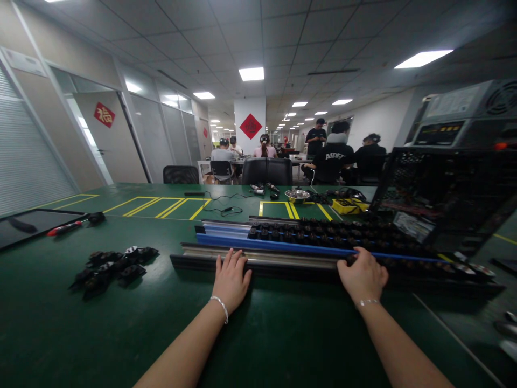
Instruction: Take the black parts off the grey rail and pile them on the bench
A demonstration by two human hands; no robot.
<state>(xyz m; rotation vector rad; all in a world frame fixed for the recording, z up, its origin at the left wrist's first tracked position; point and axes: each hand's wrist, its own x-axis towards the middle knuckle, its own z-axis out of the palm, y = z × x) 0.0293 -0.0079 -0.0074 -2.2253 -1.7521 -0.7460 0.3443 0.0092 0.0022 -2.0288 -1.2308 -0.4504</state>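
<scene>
A long black channel rail (283,265) with a silvery inner face lies across the table in front of me. My left hand (232,277) rests on its left part, fingers stretched out and spread over the edge. Farther right, my right hand (364,275) has its thumb and curled fingers on the same rail, close to a blue-edged rail (226,238) just behind. What lies under the right fingers is partly hidden. Rows of small black parts (291,235) fill the rails behind. A loose pile of black parts (115,267) sits to the left of my left hand.
A red-handled tool (67,228) lies by a dark flat panel (32,223) at left. An open computer case (428,188) stands at right. Farther back are a metal bowl (298,195), a yellow tray (348,206) and cables. People sit at tables beyond.
</scene>
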